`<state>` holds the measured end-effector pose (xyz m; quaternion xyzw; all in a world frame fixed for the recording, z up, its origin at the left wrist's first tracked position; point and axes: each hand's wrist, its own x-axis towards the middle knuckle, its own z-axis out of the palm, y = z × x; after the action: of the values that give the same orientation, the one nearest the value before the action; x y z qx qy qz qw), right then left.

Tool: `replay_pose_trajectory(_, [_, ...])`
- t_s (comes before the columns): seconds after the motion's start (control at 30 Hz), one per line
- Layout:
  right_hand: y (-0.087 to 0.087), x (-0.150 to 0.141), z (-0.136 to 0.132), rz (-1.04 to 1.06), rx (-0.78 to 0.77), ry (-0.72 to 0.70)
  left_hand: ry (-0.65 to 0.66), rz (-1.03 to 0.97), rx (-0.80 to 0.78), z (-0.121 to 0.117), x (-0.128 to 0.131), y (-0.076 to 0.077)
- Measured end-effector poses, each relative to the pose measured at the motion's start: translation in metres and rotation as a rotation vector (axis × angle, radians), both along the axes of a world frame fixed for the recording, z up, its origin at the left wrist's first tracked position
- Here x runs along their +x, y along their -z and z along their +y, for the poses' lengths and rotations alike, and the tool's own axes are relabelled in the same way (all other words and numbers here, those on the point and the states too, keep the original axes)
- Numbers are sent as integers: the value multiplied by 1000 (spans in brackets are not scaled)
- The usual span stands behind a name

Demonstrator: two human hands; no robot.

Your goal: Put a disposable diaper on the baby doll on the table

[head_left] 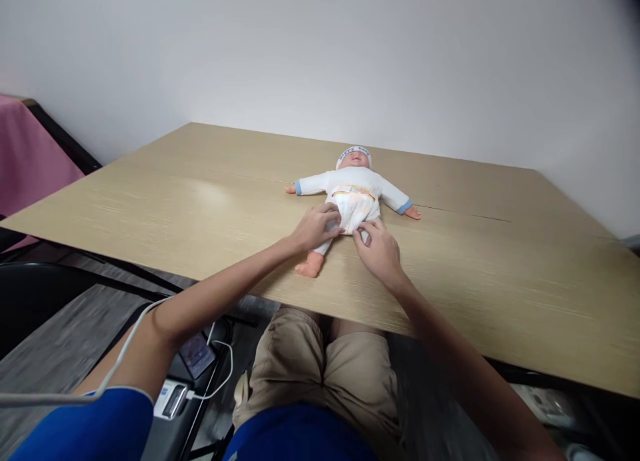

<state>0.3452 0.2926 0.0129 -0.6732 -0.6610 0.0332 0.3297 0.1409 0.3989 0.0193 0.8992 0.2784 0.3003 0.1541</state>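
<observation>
A baby doll [353,189] in a white bodysuit with blue cuffs and a white headband lies on its back on the wooden table [200,201], arms spread. My left hand [316,226] is closed on the bodysuit fabric at the doll's left hip. My right hand [379,246] pinches the white fabric at the crotch and covers the doll's other leg. One bare doll foot [309,268] shows below my left hand.
A white wall stands behind the table. A pink cloth [25,161] lies at the far left. Under the table edge sit a phone [196,354] and a white cable [220,368] on a dark chair beside my lap.
</observation>
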Motion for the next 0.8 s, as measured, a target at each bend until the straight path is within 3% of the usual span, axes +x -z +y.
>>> replay_pose_trajectory(0.33, [-9, -2, -1, 14, -96, -37, -7, 69, -116, 0, 5, -5])
replay_pose_trajectory(0.47, [-14, -1, 6, 104, -123, 16, -37, -74, -256, 2, 6, -1])
replay_pose_trajectory(0.67, [-12, 5, 10, 414, 46, 50, 19, -329, -540, 4, 4, 9])
replay_pose_trajectory(0.8, [-14, 12, 6, 425, 52, 109, -42, -415, -610, 2, 1, 12])
